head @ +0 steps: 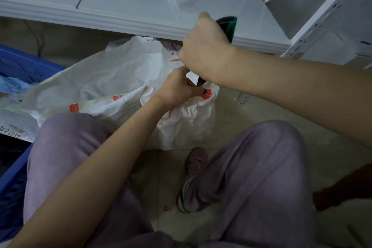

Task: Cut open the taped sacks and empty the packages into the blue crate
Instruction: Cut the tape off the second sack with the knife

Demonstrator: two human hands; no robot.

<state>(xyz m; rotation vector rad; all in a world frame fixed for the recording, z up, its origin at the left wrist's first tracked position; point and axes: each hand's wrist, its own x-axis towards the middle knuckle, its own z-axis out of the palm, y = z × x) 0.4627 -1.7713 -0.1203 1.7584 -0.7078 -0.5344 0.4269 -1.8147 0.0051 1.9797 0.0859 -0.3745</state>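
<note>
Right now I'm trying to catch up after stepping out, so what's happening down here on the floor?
A person crouched on the floor is opening a white sack. The left hand pinches the sack's taped, bunched end, while the right hand has its grip closed on a green-handled cutter, blade pointing down at that spot. The blue crate sits to the person's left, and the sack does not look emptied yet.

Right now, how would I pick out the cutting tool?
Find the big white sack on the floor below the white ledge. At its right end, the right hand grips the cutter: the only dark green thing there, handle poking above the fist.
</note>
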